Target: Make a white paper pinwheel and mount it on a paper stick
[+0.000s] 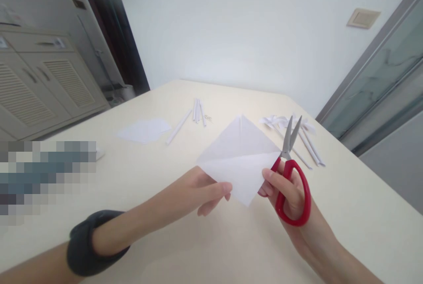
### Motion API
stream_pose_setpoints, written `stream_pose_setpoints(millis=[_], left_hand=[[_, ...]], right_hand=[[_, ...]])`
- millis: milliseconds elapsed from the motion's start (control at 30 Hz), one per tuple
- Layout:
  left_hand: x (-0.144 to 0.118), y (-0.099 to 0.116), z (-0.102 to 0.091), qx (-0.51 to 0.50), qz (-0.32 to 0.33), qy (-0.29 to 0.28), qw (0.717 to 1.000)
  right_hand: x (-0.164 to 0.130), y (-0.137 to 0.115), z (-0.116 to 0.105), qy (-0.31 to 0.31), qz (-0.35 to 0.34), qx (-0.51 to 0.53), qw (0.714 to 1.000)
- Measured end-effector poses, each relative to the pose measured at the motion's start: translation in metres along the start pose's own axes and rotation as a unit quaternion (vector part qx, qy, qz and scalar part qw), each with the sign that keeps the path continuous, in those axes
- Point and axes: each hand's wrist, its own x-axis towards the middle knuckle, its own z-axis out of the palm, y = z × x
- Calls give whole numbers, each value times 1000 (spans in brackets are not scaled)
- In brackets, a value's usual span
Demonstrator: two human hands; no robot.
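White folded paper point(239, 158) at centre; scissors point(292, 173) at 3 o'clock of it with red handles and grey metal blades. Cream bench point(346, 196), plain, unpatterned. White paper sticks point(197, 112) at 12 o'clock; white sheet point(144, 130) at 10 o'clock. Black wristband point(89, 242) at 7 o'clock. Beige cabinet point(39, 85) with slatted doors.

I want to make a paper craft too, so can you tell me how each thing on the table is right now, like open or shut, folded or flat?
Scissors: held in the right hand, blades slightly open, pointing up.
Paper square: creased, held up by the left hand.
Paper sticks: rolled, lying on the table.
Flat paper piece: lying on the table.
Cabinet doors: shut.
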Motion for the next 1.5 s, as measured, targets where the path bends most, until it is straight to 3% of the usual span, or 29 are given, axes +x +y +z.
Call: stream_pose_setpoints(millis=[200, 400, 467, 567, 700, 1033, 1167, 1300, 1500], left_hand=[[-4, -2, -2, 44, -29, 41, 998], [-3, -1, -2, 19, -1, 40, 999], [-4, 2, -3, 24, 11, 50, 998], [-5, 4, -7, 31, 53, 114, 992], [-6, 3, -16, 19, 100, 195, 976], [-12, 8, -13, 25, 136, 251, 958], [-11, 9, -14, 22, 142, 240, 960], [-9, 11, -15, 66, 83, 200, 974], [-10, 16, -11, 82, 40, 165, 982]], right_hand=[[-3, 7, 2, 7, 18, -37, 999], [-3, 4, 3, 55, -2, -28, 998], [-3, 3, 2, 39, -10, -19, 999], [-2, 2, 1, 11, -19, 8, 1000], [1, 6, -1, -22, 23, 36, 999], [-12, 15, 0, -180, 102, -69, 976], [-15, 12, -3, -224, 90, -102, 965], [-14, 6, 1, -253, 55, -151, 954], [-12, 7, 5, -251, 80, -185, 947]])
